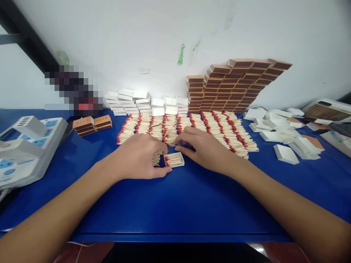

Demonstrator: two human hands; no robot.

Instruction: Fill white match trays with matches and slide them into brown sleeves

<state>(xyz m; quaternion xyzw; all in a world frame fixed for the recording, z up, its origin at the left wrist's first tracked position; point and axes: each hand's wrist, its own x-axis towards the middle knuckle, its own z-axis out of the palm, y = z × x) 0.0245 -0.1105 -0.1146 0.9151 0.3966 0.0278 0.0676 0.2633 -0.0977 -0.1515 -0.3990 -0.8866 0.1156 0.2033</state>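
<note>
A small white matchbox tray with red-tipped matches in it lies on the blue table, between my hands. My left hand is at its left end, thumb and fingers apart in a curve, with some matches showing under the palm. Just beyond the tray, my right hand has its thumb and index finger curved at the edge of the wide bed of matches. Whether a match is between those fingers is too small to tell.
White trays and brown matchboxes are stacked against the wall. More white trays lie scattered at the right. At the left are closed matchboxes and a white power strip.
</note>
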